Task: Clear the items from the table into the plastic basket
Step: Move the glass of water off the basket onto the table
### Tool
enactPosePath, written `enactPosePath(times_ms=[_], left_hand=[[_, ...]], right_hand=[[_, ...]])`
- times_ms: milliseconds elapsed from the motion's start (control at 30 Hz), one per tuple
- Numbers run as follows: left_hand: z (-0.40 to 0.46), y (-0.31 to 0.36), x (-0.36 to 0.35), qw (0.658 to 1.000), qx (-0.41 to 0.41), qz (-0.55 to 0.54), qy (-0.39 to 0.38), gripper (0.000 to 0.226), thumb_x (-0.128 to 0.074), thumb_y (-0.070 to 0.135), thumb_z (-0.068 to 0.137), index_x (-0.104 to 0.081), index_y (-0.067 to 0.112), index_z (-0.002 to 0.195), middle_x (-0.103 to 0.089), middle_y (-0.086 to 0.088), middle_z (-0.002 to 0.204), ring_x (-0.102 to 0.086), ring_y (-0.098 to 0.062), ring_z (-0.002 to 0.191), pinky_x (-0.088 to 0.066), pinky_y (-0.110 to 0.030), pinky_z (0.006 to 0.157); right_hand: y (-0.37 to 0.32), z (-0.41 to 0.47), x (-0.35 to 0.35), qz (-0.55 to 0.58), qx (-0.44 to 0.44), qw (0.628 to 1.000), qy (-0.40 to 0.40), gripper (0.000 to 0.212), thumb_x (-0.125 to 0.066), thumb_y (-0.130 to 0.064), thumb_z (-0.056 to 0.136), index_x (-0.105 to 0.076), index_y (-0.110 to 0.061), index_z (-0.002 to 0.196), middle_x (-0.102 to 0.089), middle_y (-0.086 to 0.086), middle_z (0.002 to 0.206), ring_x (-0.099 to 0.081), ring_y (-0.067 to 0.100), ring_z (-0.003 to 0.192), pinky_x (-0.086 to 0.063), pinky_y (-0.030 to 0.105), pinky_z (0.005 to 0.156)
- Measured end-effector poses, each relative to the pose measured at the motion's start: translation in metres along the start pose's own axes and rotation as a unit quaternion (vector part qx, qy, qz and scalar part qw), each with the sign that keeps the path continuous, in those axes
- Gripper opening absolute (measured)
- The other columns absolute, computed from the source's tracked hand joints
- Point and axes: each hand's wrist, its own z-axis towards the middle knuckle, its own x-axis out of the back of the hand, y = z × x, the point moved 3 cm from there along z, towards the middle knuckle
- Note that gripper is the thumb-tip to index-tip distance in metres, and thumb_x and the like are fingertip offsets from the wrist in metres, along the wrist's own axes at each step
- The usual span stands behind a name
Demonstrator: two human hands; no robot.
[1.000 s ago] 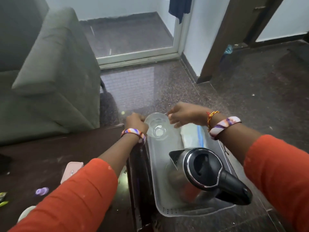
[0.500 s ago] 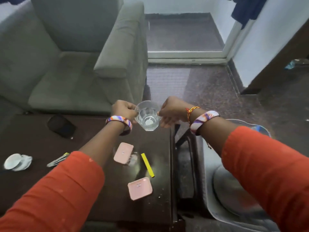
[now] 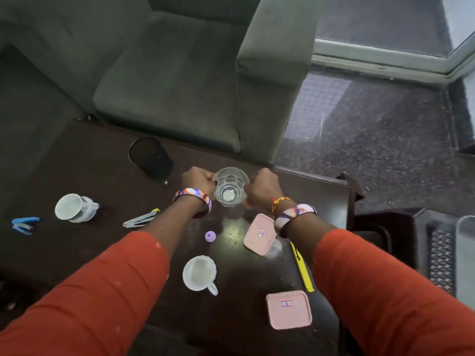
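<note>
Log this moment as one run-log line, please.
phase: clearing table | left hand + right hand: both gripping clear glass above table | remaining: two cups, two pink lids

No legible text, brand or number can be made out. A small red-and-blue label is carried on each of the two pink lids, the farther pink lid [image 3: 259,234] and the nearer pink lid [image 3: 288,309], but its print is too small to be read.

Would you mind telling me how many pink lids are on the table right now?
2. One pink lid lies just below the right wrist, tilted, apparently atop a clear container. The other pink lid sits near the table's front right corner. The arms may hide more.
</note>
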Motion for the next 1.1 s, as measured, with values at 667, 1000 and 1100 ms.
enactPosePath(times_ms=[667, 1000, 1100], left_hand=[[-0.047, -0.009, -0.005, 0.995, -0.053, 0.067, 0.05, 0.035, -0.055, 0.001, 0.082, -0.061, 0.002, 0.117, -0.065, -0.019, 0.121, -0.06, -0.033, 0.112, -0.046, -0.036, 0.098], [-0.202, 0.099, -0.086, 0.925, -0.32, 0.13, -0.156, 0.033, -0.047, 0.015, 0.069, -0.073, 0.007, 0.087, -0.075, -0.017, 0.088, -0.069, -0.029, 0.088, -0.051, -0.033, 0.077], [-0.255, 0.148, -0.122, 0.896, -0.378, 0.119, -0.203, 0.039, -0.044, 0.019, 0.066, -0.073, 0.005, 0.089, -0.075, -0.019, 0.089, -0.069, -0.029, 0.089, -0.052, -0.033, 0.079]], right_hand=[[0.023, -0.031, -0.013, 0.067, -0.03, 0.996, -0.055, 0.024, -0.047, 0.0, 0.086, -0.061, -0.002, 0.105, -0.064, 0.019, 0.083, -0.061, 0.028, 0.06, -0.058, 0.038, 0.067], [0.075, -0.173, 0.125, 0.018, 0.109, 0.988, 0.109, 0.025, -0.047, -0.003, 0.08, -0.07, -0.008, 0.09, -0.073, 0.017, 0.092, -0.067, 0.03, 0.093, -0.052, 0.035, 0.081], [0.105, -0.216, 0.188, 0.028, 0.132, 0.97, 0.204, 0.025, -0.048, -0.009, 0.079, -0.069, -0.008, 0.093, -0.074, 0.016, 0.094, -0.068, 0.031, 0.094, -0.053, 0.042, 0.083]])
